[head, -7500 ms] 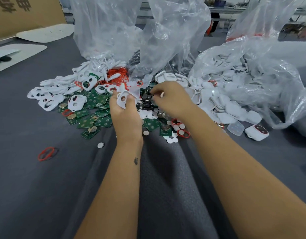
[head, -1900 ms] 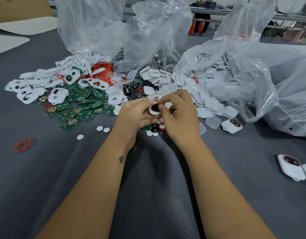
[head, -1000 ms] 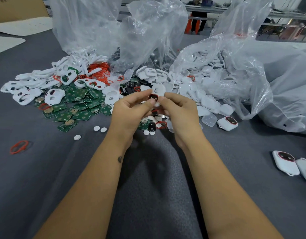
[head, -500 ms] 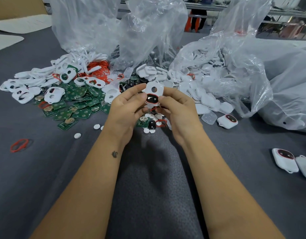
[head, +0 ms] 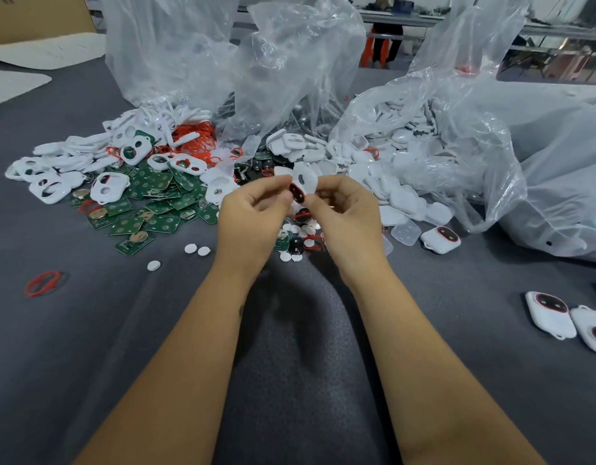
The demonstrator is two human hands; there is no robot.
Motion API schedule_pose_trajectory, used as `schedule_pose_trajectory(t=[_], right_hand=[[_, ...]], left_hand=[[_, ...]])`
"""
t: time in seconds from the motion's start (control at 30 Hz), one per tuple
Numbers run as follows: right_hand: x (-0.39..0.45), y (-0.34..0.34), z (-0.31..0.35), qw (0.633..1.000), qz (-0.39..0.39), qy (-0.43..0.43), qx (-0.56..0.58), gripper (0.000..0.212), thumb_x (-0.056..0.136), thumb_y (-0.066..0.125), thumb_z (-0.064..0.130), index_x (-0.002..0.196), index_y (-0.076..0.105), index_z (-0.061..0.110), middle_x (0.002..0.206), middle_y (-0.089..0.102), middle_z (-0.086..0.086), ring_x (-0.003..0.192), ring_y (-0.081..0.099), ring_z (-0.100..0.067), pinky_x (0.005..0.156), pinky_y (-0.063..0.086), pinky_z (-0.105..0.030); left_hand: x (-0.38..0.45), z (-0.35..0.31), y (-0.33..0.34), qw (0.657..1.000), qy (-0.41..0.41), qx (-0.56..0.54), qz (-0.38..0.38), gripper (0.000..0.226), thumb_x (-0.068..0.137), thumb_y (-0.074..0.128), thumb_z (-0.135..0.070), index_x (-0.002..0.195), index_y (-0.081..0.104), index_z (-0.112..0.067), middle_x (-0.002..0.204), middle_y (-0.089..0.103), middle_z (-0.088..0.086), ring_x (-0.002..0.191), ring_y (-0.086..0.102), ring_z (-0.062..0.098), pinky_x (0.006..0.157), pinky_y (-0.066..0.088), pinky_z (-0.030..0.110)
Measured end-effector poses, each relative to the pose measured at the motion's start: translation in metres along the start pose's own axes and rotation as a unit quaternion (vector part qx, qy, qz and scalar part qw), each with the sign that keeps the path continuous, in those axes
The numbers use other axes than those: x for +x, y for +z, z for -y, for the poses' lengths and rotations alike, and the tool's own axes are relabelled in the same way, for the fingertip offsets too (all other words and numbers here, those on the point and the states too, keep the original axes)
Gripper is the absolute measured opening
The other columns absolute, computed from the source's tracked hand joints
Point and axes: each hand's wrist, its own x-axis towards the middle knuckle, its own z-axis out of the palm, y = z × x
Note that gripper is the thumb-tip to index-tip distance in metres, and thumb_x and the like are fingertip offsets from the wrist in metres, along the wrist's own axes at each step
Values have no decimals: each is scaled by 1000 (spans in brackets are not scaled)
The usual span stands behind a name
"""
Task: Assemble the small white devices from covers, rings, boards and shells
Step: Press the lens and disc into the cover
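Both hands hold one white cover [head: 303, 181] above the parts pile; it has a small hole near its top and a red-ringed black window at its lower end. My left hand [head: 253, 216] pinches its lower left edge with thumb and fingertips. My right hand [head: 347, 213] pinches its right side. The cover is tilted edge-on toward me. Green boards [head: 155, 209] lie to the left, red rings [head: 197, 142] behind them, white covers [head: 55, 182] at far left. White shells [head: 400, 196] spill from a bag on the right.
Three clear plastic bags [head: 289, 68] stand behind the piles. Finished white devices lie at right [head: 550, 313] and by the shells [head: 440, 239]. A loose red ring [head: 43, 283] and small white discs [head: 195, 250] lie on the grey cloth.
Since half a second ago the cover has turned from facing me to edge-on, and both hands have shifted slightly apart on it. Earlier the hands lifted it from the pile.
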Motion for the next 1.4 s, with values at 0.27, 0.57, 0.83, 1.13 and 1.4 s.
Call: schedule_pose_trajectory(t=[0.27, 0.57, 0.83, 1.13, 1.4], right_hand=[[-13, 13, -5, 974, 38, -110, -195, 54, 75, 48, -6, 121, 56, 22, 103, 69, 10, 98, 58, -2, 84, 42, -11], [-15, 5, 4, 981, 4, -64, -180, 60, 64, 41, 6, 114, 60, 32, 78, 69, 24, 105, 50, -10, 92, 42, -29], [-5, 7, 10, 992, -25, 92, 85, 41, 64, 61, -3, 95, 73, 22, 66, 69, -10, 65, 61, -23, 54, 50, -26], [26, 5, 1, 993, -53, 62, -90, 26, 83, 56, 3, 95, 71, 19, 68, 68, 15, 66, 57, 8, 58, 40, -3], [65, 50, 2, 945, 118, 8, -305, 34, 85, 47, -1, 94, 71, 22, 96, 69, 4, 77, 59, -10, 70, 48, -24]], left_hand=[[0, -2, 2, 990, -78, -105, 49, 19, 94, 53, -1, 106, 68, -4, 103, 72, 13, 97, 69, 19, 79, 55, 23], [2, -1, -11, 993, -32, -11, 116, 30, 87, 62, 10, 103, 69, -14, 96, 75, 5, 92, 71, 16, 81, 57, 27], [8, 3, -20, 990, -54, -31, 125, 32, 87, 62, 8, 95, 71, -22, 87, 76, -6, 82, 69, 4, 69, 52, 15], [19, -3, -34, 970, -60, -139, -192, 25, 91, 59, 2, 86, 69, -20, 72, 73, -8, 62, 63, 5, 57, 49, 15], [27, 1, -41, 937, -55, -169, -300, 16, 92, 59, 0, 89, 68, -13, 67, 70, -12, 63, 64, 6, 61, 51, 17]])
